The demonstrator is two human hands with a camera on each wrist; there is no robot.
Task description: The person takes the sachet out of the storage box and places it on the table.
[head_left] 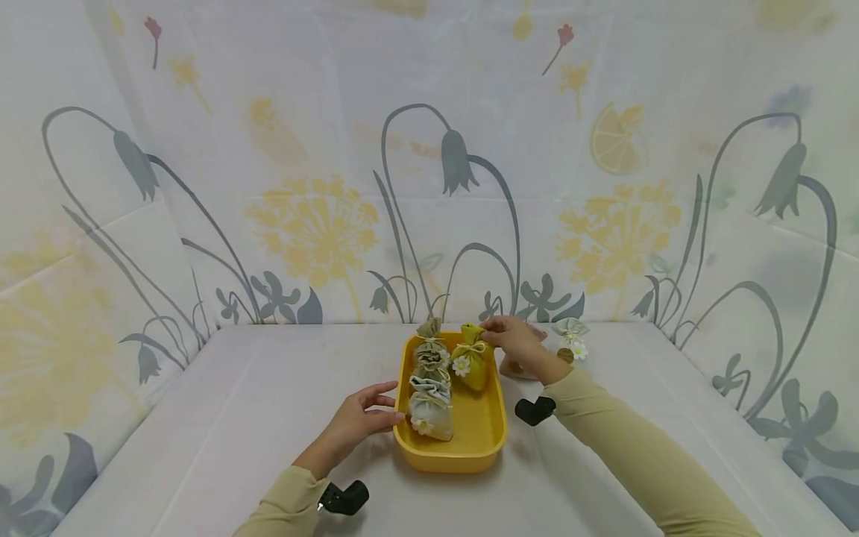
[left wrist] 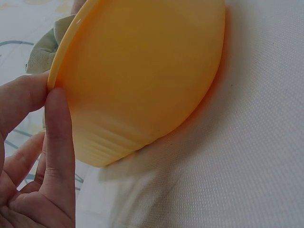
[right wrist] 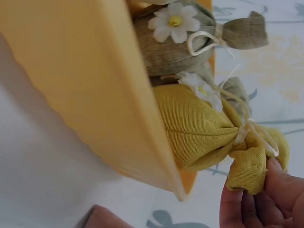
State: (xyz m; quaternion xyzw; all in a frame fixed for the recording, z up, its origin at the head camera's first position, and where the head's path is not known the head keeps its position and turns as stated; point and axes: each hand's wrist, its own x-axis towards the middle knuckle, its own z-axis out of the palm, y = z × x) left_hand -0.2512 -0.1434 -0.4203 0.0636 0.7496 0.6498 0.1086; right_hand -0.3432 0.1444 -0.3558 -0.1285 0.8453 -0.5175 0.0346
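A yellow plastic basin [head_left: 479, 432] stands on the white table. My left hand [head_left: 359, 419] pinches its left rim between thumb and finger, seen close up in the left wrist view. With my right hand [head_left: 520, 344] I pinch the gathered top of a mustard-yellow cloth sachet [right wrist: 194, 128], tied with cream cord and bearing a white daisy. That sachet hangs inside the basin's far right corner. Along the basin's left side sit several more sachets: a pale one [head_left: 431, 418] in front and olive-grey ones [right wrist: 171, 54] behind it.
To the right of the basin, partly behind my right hand, lie a pale green sachet [head_left: 570, 328] with a white daisy and a pinkish-brown one [head_left: 517, 369]. A flower-patterned cloth [head_left: 429, 224] stands behind the table and at both sides.
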